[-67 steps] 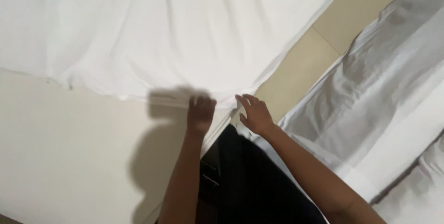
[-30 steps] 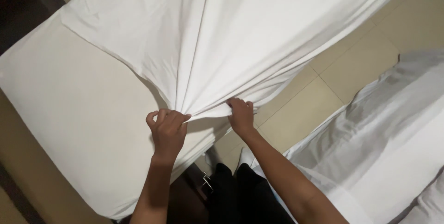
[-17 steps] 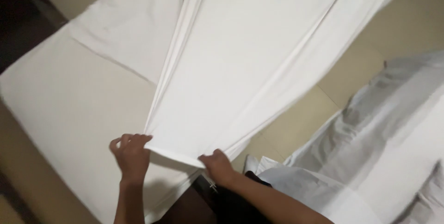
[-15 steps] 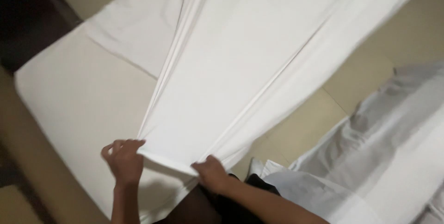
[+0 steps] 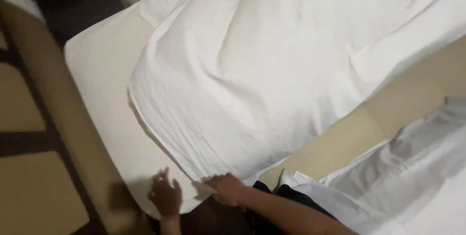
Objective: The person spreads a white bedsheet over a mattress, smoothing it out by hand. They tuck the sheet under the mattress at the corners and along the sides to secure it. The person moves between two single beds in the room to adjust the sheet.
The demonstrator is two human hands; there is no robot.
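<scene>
Right now left hand (image 5: 165,197) sits at 7 o'clock of frame, palm down, fingers spread and open, resting flat on mattress (image 5: 104,99) edge, gripping nothing. Right hand (image 5: 227,189) at 6 o'clock, forearm coming in from 5 o'clock, fingers curled over the near corner of sheet (image 5: 272,70); looks like a pinch on the hem, motion blur makes grip detail soft. Sheet corner lies under right fingertips, just to 3 o'clock of left hand, apart from left fingers. Rest of sheet billows up and away toward 12 to 2 o'clock, covering most of mattress; bare mattress strip shows at 9 to 11 o'clock. Tan bed frame (image 5: 53,99) runs along 8 to 10 o'clock. Beige floor (image 5: 388,118) at 3 to 4 o'clock. Second white bedding pile (image 5: 412,177) at 4 o'clock.
</scene>
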